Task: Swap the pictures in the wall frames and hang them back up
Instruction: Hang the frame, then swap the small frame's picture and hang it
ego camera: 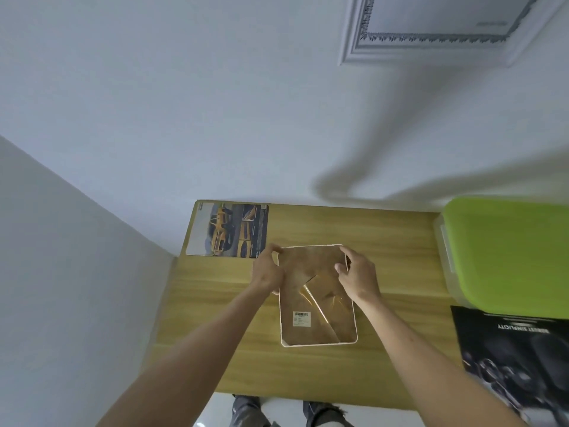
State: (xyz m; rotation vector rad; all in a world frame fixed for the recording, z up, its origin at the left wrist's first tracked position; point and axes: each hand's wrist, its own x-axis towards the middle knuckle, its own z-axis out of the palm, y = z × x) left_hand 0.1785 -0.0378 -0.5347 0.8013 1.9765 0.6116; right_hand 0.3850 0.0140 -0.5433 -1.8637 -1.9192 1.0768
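Item: white-rimmed frame (318, 342), face down, mid-tabletop (215, 334). Left hand (267, 272) and right hand (358, 277) each pinch a far corner of its brown backing board (303, 269); both grips closed on it. Step, by judgement: freeing or seating the backing; next calls for an even lift. Nearby: car picture (229, 230) far-left, dark poster (517, 355) right, green-lidded bin (508, 254) crowding the right edge, ornate frame (431, 50) on the wall.

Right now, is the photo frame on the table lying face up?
No, the photo frame lies face down on the table, its brown backing board and barcode sticker showing.
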